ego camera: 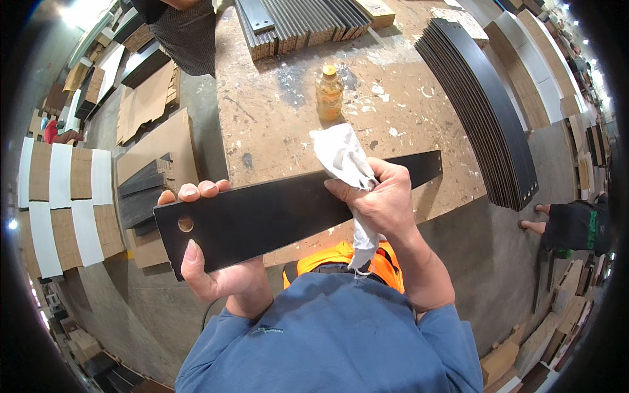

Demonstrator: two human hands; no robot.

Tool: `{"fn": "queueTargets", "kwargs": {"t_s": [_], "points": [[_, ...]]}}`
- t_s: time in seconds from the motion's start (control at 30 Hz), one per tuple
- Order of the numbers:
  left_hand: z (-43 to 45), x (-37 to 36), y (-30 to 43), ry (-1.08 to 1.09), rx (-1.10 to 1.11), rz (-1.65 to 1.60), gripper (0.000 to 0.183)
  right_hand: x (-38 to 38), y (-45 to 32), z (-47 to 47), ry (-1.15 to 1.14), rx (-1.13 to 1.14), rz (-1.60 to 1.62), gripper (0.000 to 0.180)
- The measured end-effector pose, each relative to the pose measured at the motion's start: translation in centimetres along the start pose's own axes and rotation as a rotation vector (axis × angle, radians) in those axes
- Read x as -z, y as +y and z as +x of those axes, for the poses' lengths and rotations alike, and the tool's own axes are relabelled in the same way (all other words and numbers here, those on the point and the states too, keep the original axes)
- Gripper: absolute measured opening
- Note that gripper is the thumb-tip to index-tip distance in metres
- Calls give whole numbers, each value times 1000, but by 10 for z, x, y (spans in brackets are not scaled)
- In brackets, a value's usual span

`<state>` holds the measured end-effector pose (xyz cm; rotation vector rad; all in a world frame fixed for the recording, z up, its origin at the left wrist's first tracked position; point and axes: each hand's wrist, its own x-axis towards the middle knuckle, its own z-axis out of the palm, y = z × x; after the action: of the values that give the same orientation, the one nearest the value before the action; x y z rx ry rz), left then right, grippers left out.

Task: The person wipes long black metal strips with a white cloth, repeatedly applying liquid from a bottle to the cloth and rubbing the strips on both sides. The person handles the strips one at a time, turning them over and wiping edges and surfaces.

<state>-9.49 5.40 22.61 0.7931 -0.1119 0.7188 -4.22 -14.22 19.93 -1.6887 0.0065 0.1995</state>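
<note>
A long black panel strip (275,211) with a round hole near its left end lies slantwise across my front, over the worktable's near part. My left hand (211,260) grips that end, thumb below the hole and fingertips over the upper edge. My right hand (383,196) holds a white cloth (341,150) against the strip's upper edge, right of its middle; the cloth's tail hangs below the hand. Beyond the cloth, a clear bottle (329,96) with a yellow cap and yellowish contents stands on the worktable (275,142).
Black strips (304,29) stand in a row at the table's far side. Another stack of long black strips (471,108) lies at the right, past the table's edge. A person in dark clothing (179,34) is at the far left corner; another person (572,226) is at the right.
</note>
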Motion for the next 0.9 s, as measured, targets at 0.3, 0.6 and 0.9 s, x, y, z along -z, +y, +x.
{"fn": "queueTargets", "kwargs": {"t_s": [0.3,0.6,0.9], "points": [[4,-2,-2,1,-6,25,68,-5,1,9,211,243,-152,20],[2,-13,0,-66,-2,-73,66,-44,3,-16,28,899,-246,27],[6,6,-8,74,8,-26,64,-3,58,2,140,608,-464,55]]}}
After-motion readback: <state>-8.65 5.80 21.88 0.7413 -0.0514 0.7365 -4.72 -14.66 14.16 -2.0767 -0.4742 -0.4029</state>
